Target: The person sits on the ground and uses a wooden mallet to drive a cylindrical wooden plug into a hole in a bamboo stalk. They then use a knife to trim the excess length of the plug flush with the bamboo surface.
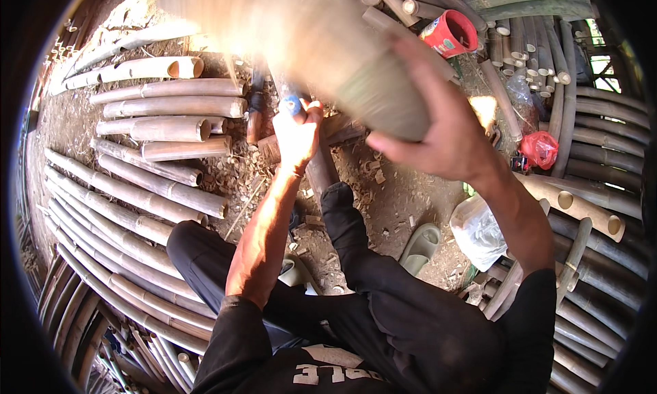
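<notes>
Chip-strewn earth floor (390,219) lies between bamboo poles (126,186) at nine o'clock and darker poles (601,305) at four, each set side by side, probably for tidy storage. Of the two hands in the head view, the left hand (299,135), at eleven, is closed round a blue-ended handle (293,106), likely for control; the right hand (445,123), at two, spreads against a motion-blurred piece (301,38) at twelve, seemingly supporting it; whether it grips, I cannot tell.
</notes>
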